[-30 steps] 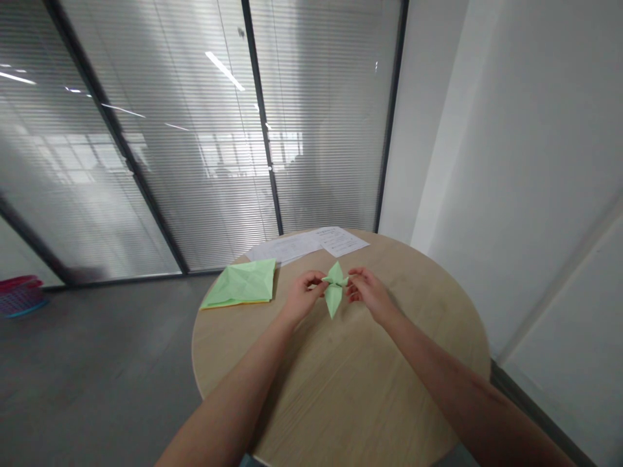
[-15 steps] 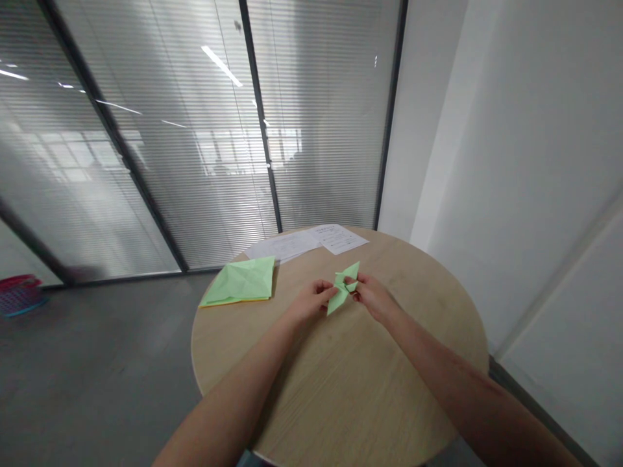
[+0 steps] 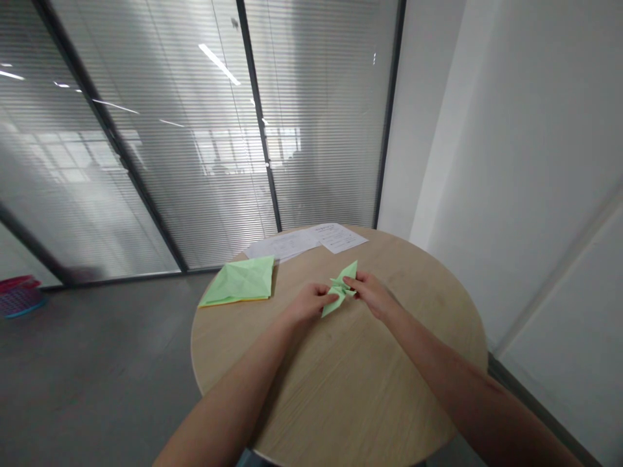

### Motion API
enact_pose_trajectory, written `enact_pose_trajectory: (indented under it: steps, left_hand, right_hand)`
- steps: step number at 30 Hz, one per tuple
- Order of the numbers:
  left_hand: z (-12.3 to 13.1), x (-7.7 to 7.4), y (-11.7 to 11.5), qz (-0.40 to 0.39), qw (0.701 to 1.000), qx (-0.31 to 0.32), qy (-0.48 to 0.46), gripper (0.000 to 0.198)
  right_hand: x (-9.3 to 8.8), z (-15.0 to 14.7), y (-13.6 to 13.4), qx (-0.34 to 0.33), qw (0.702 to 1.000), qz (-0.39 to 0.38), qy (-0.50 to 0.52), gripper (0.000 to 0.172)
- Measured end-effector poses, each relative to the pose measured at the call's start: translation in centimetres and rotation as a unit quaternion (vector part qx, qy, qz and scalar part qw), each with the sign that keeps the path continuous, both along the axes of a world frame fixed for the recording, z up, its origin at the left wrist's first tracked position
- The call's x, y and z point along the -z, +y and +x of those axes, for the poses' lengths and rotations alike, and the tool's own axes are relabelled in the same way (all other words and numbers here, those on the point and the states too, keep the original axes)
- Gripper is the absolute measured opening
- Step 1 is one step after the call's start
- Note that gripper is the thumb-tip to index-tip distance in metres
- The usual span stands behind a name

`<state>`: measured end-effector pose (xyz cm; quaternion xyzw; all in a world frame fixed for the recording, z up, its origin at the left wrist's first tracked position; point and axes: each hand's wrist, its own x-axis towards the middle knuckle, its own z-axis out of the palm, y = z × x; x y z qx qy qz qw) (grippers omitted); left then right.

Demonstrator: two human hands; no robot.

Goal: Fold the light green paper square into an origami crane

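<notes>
Between my hands is a small piece of folded light-green paper (image 3: pixel 339 292), with pointed ends at its upper right and lower left. My left hand (image 3: pixel 310 302) pinches its lower left part between thumb and fingers. From the other side, my right hand (image 3: pixel 370 292) grips the upper right part, the thumb lying on top of the paper. Parts of the inner folds are hidden by my fingers. The paper is held just over the round wooden table (image 3: pixel 350 376); whether it touches the top I cannot tell.
Light-green sheets (image 3: pixel 241 280) with a yellow-orange edge beneath lie at the table's left. Printed white papers (image 3: pixel 338 238) rest at the far edge. A glass partition with blinds (image 3: pixel 326 130) stands behind, a white wall (image 3: pixel 535 162) to the right. A pink-and-blue basket (image 3: pixel 20 295) sits on the floor.
The green paper has shifted slightly left and its middle folds look flatter and more spread. My right thumb now lies on its upper part. Both hands keep their hold.
</notes>
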<state>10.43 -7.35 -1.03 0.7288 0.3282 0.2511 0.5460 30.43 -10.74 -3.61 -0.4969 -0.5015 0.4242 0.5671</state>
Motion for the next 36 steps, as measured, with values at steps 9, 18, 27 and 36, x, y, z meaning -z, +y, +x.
enact_pose_trajectory:
  steps: [9,18,27,36]
  left_hand:
    - [-0.5,-0.4,0.1,0.014,1.0,0.007,0.024,0.039]
    - [-0.9,-0.7,0.3,0.018,0.999,0.025,0.041,0.042]
    - [-1.2,-0.7,0.5,0.028,0.998,0.012,0.051,0.036]
    - [-1.1,-0.7,0.5,0.02,0.998,0.023,0.055,0.04]
  right_hand:
    - [0.0,0.2,-0.1,-0.002,1.0,-0.024,0.009,0.037]
    - [0.4,0.6,0.3,-0.026,0.997,-0.054,0.054,0.036]
    - [-0.1,0.4,0.0,-0.026,0.994,-0.073,0.078,0.038]
    - [-0.3,0.4,-0.2,-0.045,0.992,-0.097,0.067,0.037]
